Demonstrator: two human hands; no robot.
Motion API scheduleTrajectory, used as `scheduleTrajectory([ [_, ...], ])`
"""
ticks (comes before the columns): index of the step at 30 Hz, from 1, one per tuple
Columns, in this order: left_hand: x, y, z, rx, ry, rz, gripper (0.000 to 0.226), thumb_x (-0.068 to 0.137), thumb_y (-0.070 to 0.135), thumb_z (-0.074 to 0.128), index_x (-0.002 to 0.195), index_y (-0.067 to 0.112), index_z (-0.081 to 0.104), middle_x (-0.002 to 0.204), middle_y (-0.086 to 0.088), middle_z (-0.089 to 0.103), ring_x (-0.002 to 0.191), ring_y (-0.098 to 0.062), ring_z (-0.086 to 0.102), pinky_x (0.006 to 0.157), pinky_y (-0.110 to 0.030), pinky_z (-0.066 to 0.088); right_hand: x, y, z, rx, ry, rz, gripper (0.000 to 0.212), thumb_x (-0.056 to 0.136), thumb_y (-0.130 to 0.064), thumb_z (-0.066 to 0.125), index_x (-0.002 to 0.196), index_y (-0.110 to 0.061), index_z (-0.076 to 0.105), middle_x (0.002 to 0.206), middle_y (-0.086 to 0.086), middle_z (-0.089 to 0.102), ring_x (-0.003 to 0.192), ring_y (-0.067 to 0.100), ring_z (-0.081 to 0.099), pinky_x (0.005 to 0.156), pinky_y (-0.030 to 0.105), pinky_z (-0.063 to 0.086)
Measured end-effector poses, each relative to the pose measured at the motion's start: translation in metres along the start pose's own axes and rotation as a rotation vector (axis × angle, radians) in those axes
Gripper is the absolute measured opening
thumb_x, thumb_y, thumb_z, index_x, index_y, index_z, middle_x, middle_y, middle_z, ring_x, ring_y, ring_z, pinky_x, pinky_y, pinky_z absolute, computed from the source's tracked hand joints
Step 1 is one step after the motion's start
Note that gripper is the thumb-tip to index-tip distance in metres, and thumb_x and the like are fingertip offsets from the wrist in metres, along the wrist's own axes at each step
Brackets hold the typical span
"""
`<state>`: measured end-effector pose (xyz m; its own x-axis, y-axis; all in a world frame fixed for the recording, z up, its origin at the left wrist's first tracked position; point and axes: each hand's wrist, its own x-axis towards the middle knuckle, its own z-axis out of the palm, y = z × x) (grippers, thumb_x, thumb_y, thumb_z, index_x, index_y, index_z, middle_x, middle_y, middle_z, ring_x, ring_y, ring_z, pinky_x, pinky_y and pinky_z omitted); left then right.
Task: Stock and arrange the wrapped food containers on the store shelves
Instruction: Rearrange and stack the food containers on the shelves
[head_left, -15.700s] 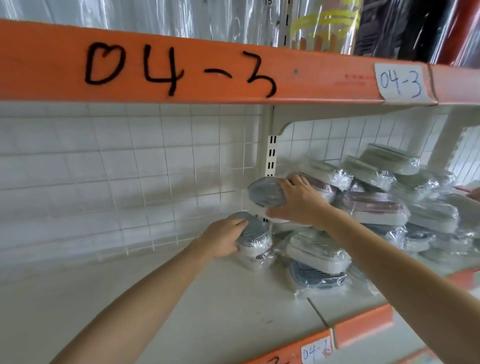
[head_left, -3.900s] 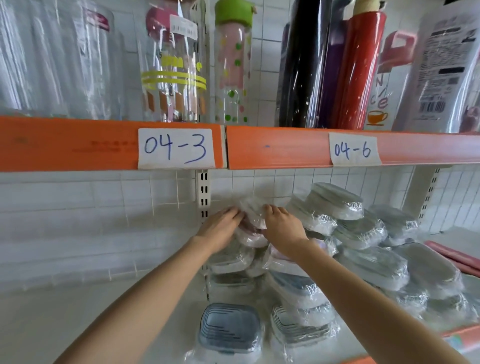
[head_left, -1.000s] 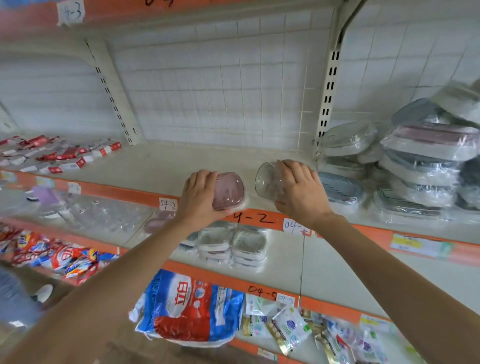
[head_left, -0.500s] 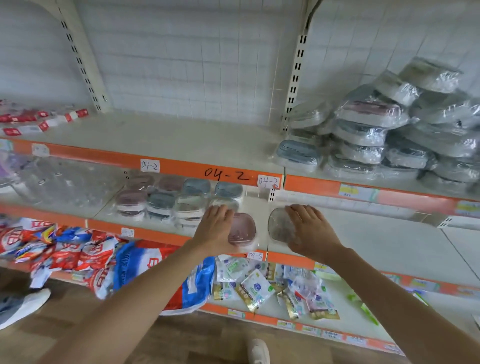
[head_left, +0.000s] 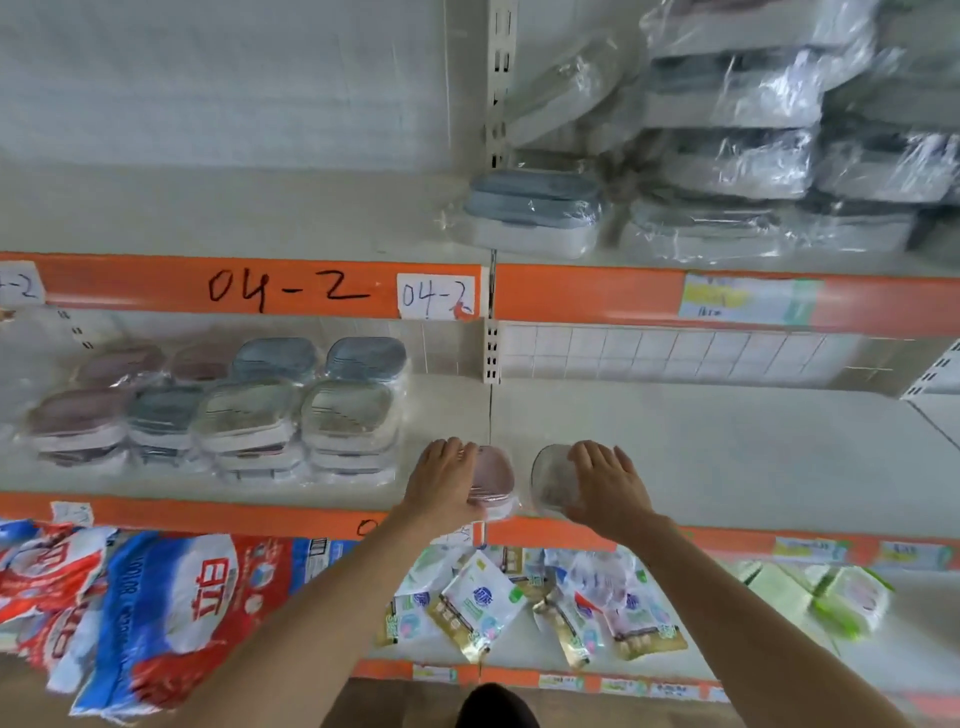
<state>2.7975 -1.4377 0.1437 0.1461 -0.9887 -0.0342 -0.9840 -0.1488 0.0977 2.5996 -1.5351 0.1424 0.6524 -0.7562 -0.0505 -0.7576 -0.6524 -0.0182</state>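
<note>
My left hand (head_left: 445, 480) grips a small wrapped container with a pink lid (head_left: 493, 480) at the front edge of the middle shelf (head_left: 727, 457). My right hand (head_left: 605, 483) grips a second wrapped container with a grey lid (head_left: 551, 480) just to its right. The two containers sit side by side, nearly touching. To their left stands a neat block of several wrapped containers (head_left: 249, 415) with pink, blue and grey lids, stacked two high. On the shelf above, a loose pile of larger wrapped containers (head_left: 727, 156) fills the right side.
An orange shelf edge marked 04-2 (head_left: 291, 288) runs above my hands. A white slotted upright (head_left: 492, 353) divides the bays. Below, detergent bags (head_left: 156, 597) lie at the left and small refill pouches (head_left: 519, 603) in the middle. The white shelf surface stretches right of my hands.
Both hands have lowered the two small containers from the upper shelf's front to the front edge of the middle shelf. The view has tilted down with them.
</note>
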Motion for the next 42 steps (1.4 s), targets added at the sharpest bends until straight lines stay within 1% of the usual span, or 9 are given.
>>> scheduleTrajectory([
  [4, 0.036, -0.013, 0.033, 0.016, -0.005, -0.021, 0.062, 0.085, 0.035, 0.063, 0.137, 0.012, 0.036, 0.139, -0.006, 0.038, 0.127, -0.024, 0.037, 0.11, -0.033, 0.026, 0.036, 0.008, 0.034, -0.048, -0.009, -0.032, 0.05, 0.095, -0.035, 0.049, 0.141, -0.022, 0.033, 0.155, -0.002, 0.017, 0.144, 0.015, 0.012, 0.116, 0.036, 0.005],
  [8, 0.063, -0.029, 0.047, 0.114, 0.073, -0.042, 0.053, 0.089, 0.034, 0.057, 0.135, 0.012, 0.041, 0.136, -0.006, 0.039, 0.127, -0.025, 0.036, 0.111, -0.034, 0.026, 0.064, 0.006, 0.046, -0.064, 0.069, 0.008, 0.04, 0.098, -0.025, 0.038, 0.138, -0.025, 0.039, 0.143, 0.002, 0.033, 0.132, 0.019, 0.03, 0.102, 0.032, 0.026],
  [12, 0.089, -0.041, 0.057, 0.171, 0.12, -0.081, 0.049, 0.092, 0.03, 0.055, 0.135, 0.012, 0.041, 0.132, -0.009, 0.038, 0.124, -0.028, 0.035, 0.104, -0.036, 0.032, 0.089, -0.003, 0.058, -0.028, 0.119, 0.014, 0.042, 0.098, -0.019, 0.038, 0.14, -0.019, 0.033, 0.137, 0.003, 0.036, 0.127, 0.024, 0.034, 0.099, 0.032, 0.03],
  [17, 0.113, -0.05, 0.063, 0.028, 0.17, -0.111, 0.053, 0.095, 0.019, 0.048, 0.144, 0.009, 0.03, 0.14, -0.006, 0.035, 0.124, -0.026, 0.04, 0.097, -0.033, 0.037, 0.113, -0.009, 0.067, -0.027, 0.1, 0.012, 0.057, 0.1, -0.03, 0.037, 0.148, -0.013, 0.013, 0.152, 0.011, 0.017, 0.139, 0.025, 0.017, 0.114, 0.035, 0.014],
  [24, 0.102, -0.05, 0.071, 0.07, 0.051, -0.096, 0.065, 0.1, 0.023, 0.039, 0.149, -0.001, 0.004, 0.158, -0.015, 0.002, 0.146, -0.026, 0.007, 0.117, -0.032, 0.011, 0.115, -0.012, 0.065, -0.087, -0.022, 0.004, 0.075, 0.098, -0.044, 0.038, 0.15, -0.008, -0.002, 0.156, 0.014, 0.0, 0.145, 0.026, 0.001, 0.117, 0.038, 0.004],
  [28, 0.087, -0.042, 0.044, -0.026, 0.03, -0.069, 0.056, 0.096, 0.022, 0.046, 0.143, -0.001, 0.026, 0.147, -0.013, 0.029, 0.135, -0.027, 0.033, 0.109, -0.034, 0.03, 0.093, -0.026, 0.047, -0.059, 0.012, -0.026, 0.062, 0.098, -0.035, 0.041, 0.146, -0.006, 0.016, 0.153, 0.014, 0.017, 0.141, 0.026, 0.018, 0.113, 0.036, 0.018],
  [31, 0.057, -0.034, 0.018, 0.009, -0.022, 0.036, 0.028, 0.094, 0.02, 0.045, 0.114, 0.004, 0.057, 0.114, -0.009, 0.059, 0.107, -0.026, 0.057, 0.091, -0.036, 0.046, 0.062, -0.04, 0.03, -0.014, 0.032, -0.056, 0.037, 0.095, -0.018, 0.042, 0.131, -0.01, 0.039, 0.137, 0.009, 0.04, 0.125, 0.026, 0.039, 0.098, 0.035, 0.036],
  [36, 0.0, -0.024, -0.053, 0.031, -0.063, 0.199, 0.02, 0.089, 0.011, 0.044, 0.093, 0.008, 0.064, 0.094, -0.004, 0.064, 0.088, -0.021, 0.06, 0.066, -0.029, 0.042, 0.01, -0.054, -0.036, 0.065, 0.079, -0.06, 0.027, 0.092, -0.013, 0.041, 0.118, -0.012, 0.047, 0.117, 0.006, 0.053, 0.109, 0.024, 0.05, 0.08, 0.033, 0.042],
  [42, -0.057, 0.0, -0.17, 0.103, 0.085, 0.429, 0.019, 0.086, 0.01, 0.048, 0.089, 0.007, 0.066, 0.094, -0.005, 0.064, 0.082, -0.024, 0.06, 0.061, -0.029, 0.044, -0.054, -0.065, -0.15, 0.007, 0.157, -0.139, 0.033, 0.09, -0.016, 0.043, 0.123, -0.015, 0.046, 0.118, 0.003, 0.052, 0.111, 0.024, 0.048, 0.077, 0.032, 0.042],
])
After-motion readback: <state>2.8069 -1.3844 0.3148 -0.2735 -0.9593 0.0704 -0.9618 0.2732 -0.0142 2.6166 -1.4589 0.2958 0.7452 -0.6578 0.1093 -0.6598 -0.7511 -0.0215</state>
